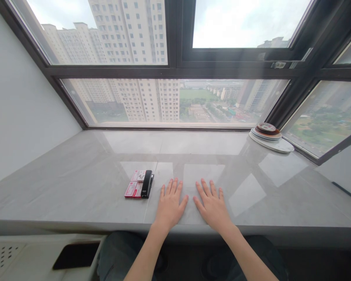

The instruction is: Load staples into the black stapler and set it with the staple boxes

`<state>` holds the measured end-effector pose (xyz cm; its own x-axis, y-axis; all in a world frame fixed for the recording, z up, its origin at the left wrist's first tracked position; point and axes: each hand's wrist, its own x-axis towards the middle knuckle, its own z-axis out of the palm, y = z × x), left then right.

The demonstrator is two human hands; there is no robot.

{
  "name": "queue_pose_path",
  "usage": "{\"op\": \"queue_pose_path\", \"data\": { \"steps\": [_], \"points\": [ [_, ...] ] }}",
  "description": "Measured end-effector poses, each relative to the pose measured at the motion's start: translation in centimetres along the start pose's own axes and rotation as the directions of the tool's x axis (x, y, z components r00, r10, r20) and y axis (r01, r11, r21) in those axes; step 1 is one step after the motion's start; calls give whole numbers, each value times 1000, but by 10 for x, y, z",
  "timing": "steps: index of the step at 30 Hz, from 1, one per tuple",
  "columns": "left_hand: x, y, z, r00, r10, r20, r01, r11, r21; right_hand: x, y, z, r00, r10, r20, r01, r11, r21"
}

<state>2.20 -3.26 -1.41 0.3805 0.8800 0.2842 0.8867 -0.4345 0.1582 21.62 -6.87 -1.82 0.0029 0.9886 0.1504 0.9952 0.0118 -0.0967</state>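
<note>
Both palms rest face down on the grey marbled windowsill (pixel 84 187), fingers spread. My left hand (pixel 170 205) lies just right of the stapler and holds nothing. A short gap separates it from my right hand (pixel 212 205), which is also flat on the stone with nothing in it. The black stapler (pixel 146 184) lies along the right side of two small red-and-white boxes (pixel 133 189), one behind the other. Whether the stapler rests on the boxes or only against them I cannot tell.
A stack of plates or round mats (pixel 270 136) stands in the far right corner by the window frame (pixel 172 72). The sill's front edge (pixel 76 226) runs above my knees. At lower left is a pale cabinet (pixel 41 249) with a dark opening.
</note>
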Motion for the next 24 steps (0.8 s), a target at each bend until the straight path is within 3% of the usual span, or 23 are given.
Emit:
{"op": "queue_pose_path", "data": {
  "steps": [24],
  "points": [
    [0,-1,-2,1000,2,5,-2,1000,0,0,1,-1,1000,-15,-12,15,1000,1]
  ]
}}
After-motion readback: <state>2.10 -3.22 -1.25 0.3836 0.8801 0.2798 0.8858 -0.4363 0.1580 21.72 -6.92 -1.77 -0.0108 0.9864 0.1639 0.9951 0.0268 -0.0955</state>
